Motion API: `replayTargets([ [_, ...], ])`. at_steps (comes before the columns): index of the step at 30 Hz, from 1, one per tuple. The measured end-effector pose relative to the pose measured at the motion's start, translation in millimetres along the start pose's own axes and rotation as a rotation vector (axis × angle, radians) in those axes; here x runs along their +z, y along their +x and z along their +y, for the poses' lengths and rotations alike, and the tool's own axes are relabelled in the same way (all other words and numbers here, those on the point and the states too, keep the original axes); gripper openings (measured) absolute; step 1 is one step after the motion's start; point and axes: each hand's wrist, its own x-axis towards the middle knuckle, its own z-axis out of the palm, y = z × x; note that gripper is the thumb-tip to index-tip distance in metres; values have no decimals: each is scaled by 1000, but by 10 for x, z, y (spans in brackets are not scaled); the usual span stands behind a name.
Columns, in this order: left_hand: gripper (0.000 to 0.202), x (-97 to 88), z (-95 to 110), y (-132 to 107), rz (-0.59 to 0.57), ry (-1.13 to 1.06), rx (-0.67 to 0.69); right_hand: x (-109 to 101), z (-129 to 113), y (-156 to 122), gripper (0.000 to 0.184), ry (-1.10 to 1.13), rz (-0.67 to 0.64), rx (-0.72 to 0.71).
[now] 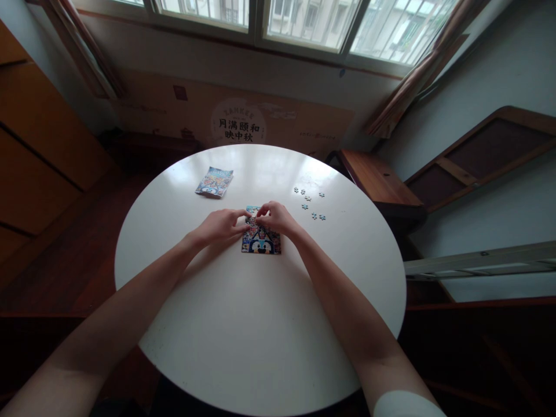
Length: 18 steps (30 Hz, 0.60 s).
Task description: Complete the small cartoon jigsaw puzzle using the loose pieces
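A small colourful jigsaw puzzle lies near the middle of the round white table. My left hand rests on the puzzle's upper left part, its fingers curled and pressing down. My right hand rests on the upper right part, fingertips bent and pinched close to the left hand's. Whether a piece sits under the fingertips is hidden. Several loose blue puzzle pieces lie scattered to the right of my right hand.
A printed puzzle packet lies on the table to the far left of the puzzle. Beyond the table stand a cardboard panel with printed characters and a window. A wooden bench stands at the right, wooden cabinets at the left.
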Motion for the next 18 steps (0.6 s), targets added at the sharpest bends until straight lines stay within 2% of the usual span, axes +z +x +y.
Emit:
replayTargets([
  [7, 47, 15, -14, 0, 11, 0, 4, -8, 23, -12, 6, 169, 5, -51],
  [13, 49, 9, -10, -10, 13, -13, 10, 4, 89, 26, 28, 346, -61, -106],
  [18, 49, 14, -19, 0, 2, -11, -1, -11, 91, 19, 10, 274, -44, -154],
])
